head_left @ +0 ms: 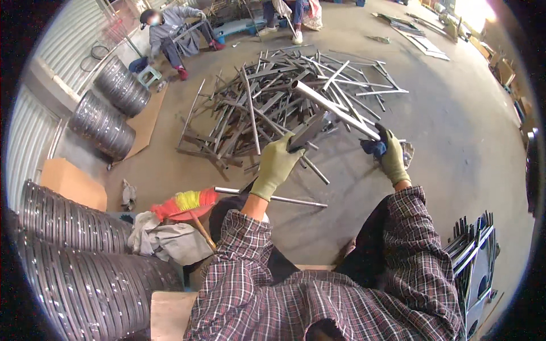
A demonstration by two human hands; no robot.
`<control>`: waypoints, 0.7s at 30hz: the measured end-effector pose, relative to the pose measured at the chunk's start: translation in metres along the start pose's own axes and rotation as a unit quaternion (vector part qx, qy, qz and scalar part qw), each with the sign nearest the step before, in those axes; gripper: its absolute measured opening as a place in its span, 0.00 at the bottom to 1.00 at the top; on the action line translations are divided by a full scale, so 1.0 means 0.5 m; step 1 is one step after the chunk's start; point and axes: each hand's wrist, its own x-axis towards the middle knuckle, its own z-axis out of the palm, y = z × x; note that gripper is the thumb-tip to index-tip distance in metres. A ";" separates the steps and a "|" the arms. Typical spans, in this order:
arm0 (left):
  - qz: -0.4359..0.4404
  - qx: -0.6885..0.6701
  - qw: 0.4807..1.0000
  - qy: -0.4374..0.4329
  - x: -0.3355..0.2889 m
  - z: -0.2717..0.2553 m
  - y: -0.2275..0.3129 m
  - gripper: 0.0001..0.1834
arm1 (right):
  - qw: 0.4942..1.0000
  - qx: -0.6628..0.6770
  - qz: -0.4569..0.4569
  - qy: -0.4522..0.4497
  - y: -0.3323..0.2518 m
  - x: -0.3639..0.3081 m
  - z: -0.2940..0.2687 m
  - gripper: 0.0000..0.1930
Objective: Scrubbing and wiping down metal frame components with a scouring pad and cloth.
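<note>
My left hand (277, 163), in a yellow-green glove, grips the dark lower end of a long angled metal bar (333, 108) that rises away from me. Further up that same bar my right hand (392, 156), also gloved, presses a blue cloth (373, 148) against it. Both plaid sleeves come in from the lower edge. Under the bar a thin metal rod (284, 199) lies on the concrete floor.
Ahead sits a large heap of metal bars (273, 102). Coiled wire rolls (85, 273) stand at the left, with a red and yellow brush (187, 203) and rags. A stack of metal pieces (472, 250) stands at my right. A seated person (170, 34) works at the back.
</note>
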 end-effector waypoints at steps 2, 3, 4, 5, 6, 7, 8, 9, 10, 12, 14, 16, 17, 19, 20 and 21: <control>0.013 0.030 0.999 0.018 0.005 0.009 -0.009 0.18 | 0.999 0.004 0.044 0.005 0.042 -0.018 0.014 0.31; 0.007 0.028 1.000 0.011 0.008 0.014 -0.009 0.17 | 0.999 0.045 -0.013 0.028 0.027 -0.011 0.020 0.31; -0.002 0.040 0.999 0.013 0.003 -0.004 -0.023 0.17 | 0.994 -0.009 -0.100 0.038 -0.106 0.010 0.014 0.31; -0.007 0.008 1.000 0.004 0.001 0.004 -0.028 0.17 | 0.993 -0.007 -0.117 0.012 -0.162 0.022 0.009 0.30; -0.013 -0.020 1.000 -0.004 -0.006 0.006 -0.033 0.17 | 0.984 -0.029 -0.169 0.039 -0.217 0.028 0.008 0.29; -0.008 0.010 1.000 -0.015 -0.006 0.003 -0.034 0.18 | 0.978 -0.067 -0.193 0.049 -0.253 0.033 0.021 0.29; -0.007 0.016 1.000 -0.017 -0.008 -0.007 -0.036 0.18 | 0.970 -0.098 -0.218 0.045 -0.265 0.038 0.034 0.28; -0.001 0.016 1.000 -0.001 -0.020 -0.022 -0.037 0.17 | 0.973 -0.080 -0.213 0.037 -0.262 0.040 0.043 0.26; 0.009 0.005 1.000 0.009 -0.028 -0.021 -0.035 0.17 | 0.976 -0.072 -0.204 0.027 -0.241 0.032 0.040 0.24; -0.011 -0.017 0.999 0.039 -0.035 -0.020 -0.052 0.16 | 0.989 -0.093 -0.114 0.031 -0.145 0.022 0.042 0.15; -0.023 -0.005 0.999 0.049 -0.027 -0.022 -0.052 0.16 | 0.994 -0.059 -0.080 0.052 -0.016 -0.010 0.028 0.21; -0.018 -0.019 0.999 0.047 -0.018 -0.011 -0.083 0.16 | 0.996 -0.069 -0.041 0.042 0.096 -0.048 0.010 0.22; -0.018 -0.032 0.999 0.039 -0.018 -0.007 -0.097 0.15 | 0.999 -0.017 0.002 0.027 0.104 -0.057 0.001 0.21; -0.026 -0.029 0.998 0.044 -0.027 -0.010 -0.096 0.15 | 1.000 -0.022 0.016 0.003 0.054 -0.050 -0.002 0.22; -0.033 -0.021 0.998 0.057 -0.025 -0.019 -0.097 0.15 | 0.983 0.154 0.090 -0.043 -0.005 -0.043 0.005 0.23; -0.032 -0.038 0.998 0.038 -0.010 0.001 -0.088 0.14 | 0.994 -0.040 -0.095 0.026 0.007 -0.035 0.015 0.23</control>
